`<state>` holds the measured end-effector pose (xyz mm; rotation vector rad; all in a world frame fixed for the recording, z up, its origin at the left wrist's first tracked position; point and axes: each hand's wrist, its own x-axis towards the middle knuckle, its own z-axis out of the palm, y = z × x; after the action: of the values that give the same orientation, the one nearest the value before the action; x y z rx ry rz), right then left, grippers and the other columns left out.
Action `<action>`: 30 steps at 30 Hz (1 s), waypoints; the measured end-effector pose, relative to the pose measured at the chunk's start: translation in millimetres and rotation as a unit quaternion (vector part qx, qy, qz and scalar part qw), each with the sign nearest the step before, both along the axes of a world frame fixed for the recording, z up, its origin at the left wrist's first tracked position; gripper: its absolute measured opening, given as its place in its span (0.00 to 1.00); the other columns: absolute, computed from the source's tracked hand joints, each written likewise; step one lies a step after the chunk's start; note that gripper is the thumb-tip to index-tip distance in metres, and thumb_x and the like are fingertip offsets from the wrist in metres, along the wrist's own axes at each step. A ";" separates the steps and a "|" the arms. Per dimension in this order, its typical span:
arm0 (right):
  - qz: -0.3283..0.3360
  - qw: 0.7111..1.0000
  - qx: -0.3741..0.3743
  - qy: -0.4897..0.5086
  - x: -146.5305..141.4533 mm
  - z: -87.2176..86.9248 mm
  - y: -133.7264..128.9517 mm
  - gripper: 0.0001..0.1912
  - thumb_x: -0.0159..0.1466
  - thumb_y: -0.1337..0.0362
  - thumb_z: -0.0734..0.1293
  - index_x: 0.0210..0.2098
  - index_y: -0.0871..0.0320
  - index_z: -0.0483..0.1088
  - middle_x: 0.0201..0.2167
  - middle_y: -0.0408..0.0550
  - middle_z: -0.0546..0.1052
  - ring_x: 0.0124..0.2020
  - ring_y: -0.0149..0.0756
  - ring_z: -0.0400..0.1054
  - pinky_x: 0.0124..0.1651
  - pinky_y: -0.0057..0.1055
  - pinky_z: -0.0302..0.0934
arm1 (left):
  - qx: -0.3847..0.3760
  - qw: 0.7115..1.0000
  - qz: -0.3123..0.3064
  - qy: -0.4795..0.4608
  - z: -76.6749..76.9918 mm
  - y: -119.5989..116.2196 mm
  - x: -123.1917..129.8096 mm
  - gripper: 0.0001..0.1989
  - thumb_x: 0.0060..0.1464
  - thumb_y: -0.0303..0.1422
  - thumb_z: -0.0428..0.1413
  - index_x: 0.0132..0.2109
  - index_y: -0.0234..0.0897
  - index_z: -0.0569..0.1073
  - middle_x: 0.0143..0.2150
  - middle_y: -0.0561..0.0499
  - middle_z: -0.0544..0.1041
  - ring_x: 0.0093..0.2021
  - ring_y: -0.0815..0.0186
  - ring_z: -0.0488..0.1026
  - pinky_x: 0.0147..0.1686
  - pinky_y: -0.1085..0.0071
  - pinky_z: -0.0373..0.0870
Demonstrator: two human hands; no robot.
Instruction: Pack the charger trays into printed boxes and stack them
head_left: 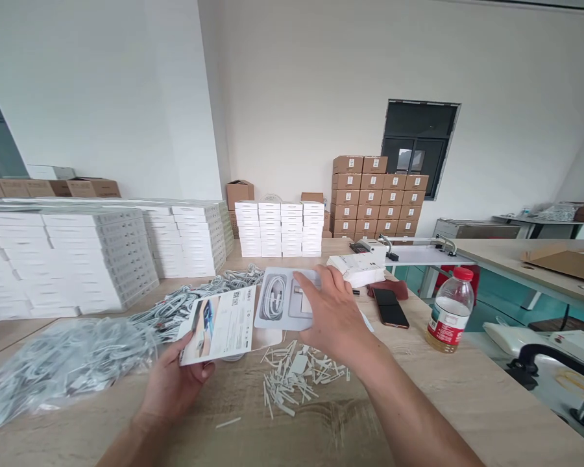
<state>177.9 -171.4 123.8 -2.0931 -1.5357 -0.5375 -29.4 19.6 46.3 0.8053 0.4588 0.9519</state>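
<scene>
My left hand is closed on the near edge of a white printed box, which is tilted so its picture and small text face me. A pale flap shows beyond its right end. My right hand grips a light grey plastic tray by its right side, just right of the box. In the tray's left compartment sits a coiled white cable. The right compartment is partly hidden behind my fingers. Below the tray, thin white strips lie scattered on the wooden table.
Loose cables are heaped at left, beside a clear plastic bag of cables. Stacked white boxes stand behind them. On the right are a phone and a red-capped bottle. Brown cartons are piled near the wall.
</scene>
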 end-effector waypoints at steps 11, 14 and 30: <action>0.021 0.997 -0.070 0.011 -6.3 -10.7 4.2 0.51 0.44 0.68 0.73 0.65 0.51 0.55 0.64 0.59 0.55 0.67 0.58 0.44 0.62 0.54 0.49 | 0.008 1.000 0.013 -0.003 -1.7 -1.6 2.4 0.06 0.50 0.28 0.59 0.37 0.34 0.76 0.27 0.51 0.77 0.20 0.66 0.68 0.11 0.72 0.66; 0.059 0.995 -0.076 0.035 -13.7 -14.7 8.1 0.51 0.44 0.69 0.74 0.65 0.51 0.56 0.65 0.58 0.56 0.68 0.55 0.43 0.64 0.52 0.49 | 0.021 1.000 0.016 0.013 -3.8 -3.4 4.0 0.04 0.50 0.28 0.58 0.35 0.32 0.76 0.26 0.50 0.76 0.19 0.67 0.68 0.11 0.72 0.67; 0.151 0.915 0.118 0.354 -19.8 -35.8 36.7 0.21 0.64 0.47 0.64 0.48 0.51 0.76 0.69 0.50 0.56 0.71 0.49 0.41 0.69 0.51 0.44 | -0.002 0.999 -0.038 -0.028 -2.1 -19.2 8.4 0.18 0.61 0.27 0.52 0.57 0.38 0.71 0.40 0.47 0.83 0.29 0.62 0.79 0.23 0.69 0.78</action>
<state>158.0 -134.8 88.1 -1.5609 -1.2368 0.1466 -20.9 0.3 44.2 0.7857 0.3783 0.9015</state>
